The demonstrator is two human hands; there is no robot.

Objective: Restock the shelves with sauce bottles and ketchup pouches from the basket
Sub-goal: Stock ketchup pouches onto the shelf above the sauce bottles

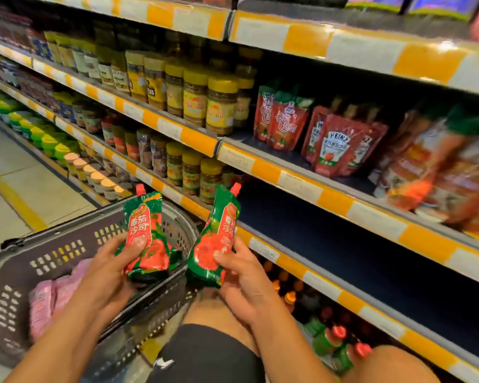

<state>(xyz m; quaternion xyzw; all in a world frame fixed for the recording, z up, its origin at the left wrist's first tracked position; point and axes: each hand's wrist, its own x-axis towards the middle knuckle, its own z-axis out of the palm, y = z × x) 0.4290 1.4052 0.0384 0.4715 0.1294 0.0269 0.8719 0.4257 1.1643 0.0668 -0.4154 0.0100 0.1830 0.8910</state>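
My left hand point(108, 275) grips a red-and-green ketchup pouch point(145, 233) with a red spout, held upright over the grey basket point(53, 252). My right hand point(241, 280) grips a second pouch of the same kind point(216, 239), tilted right towards the shelves. Pink packets point(50, 299) lie in the basket. On the shelf above stand matching ketchup pouches point(280, 120) and red Heinz pouches point(335, 147). Below them a dark shelf bay point(343, 230) holds nothing in its near part.
Yellow-lidded jars point(205, 103) fill the shelves to the left. Sauce bottles with red caps point(335, 344) stand on the bottom shelf by my knees. Blurred orange packets point(440, 167) sit at the right. The tiled aisle floor point(17, 189) runs off to the left.
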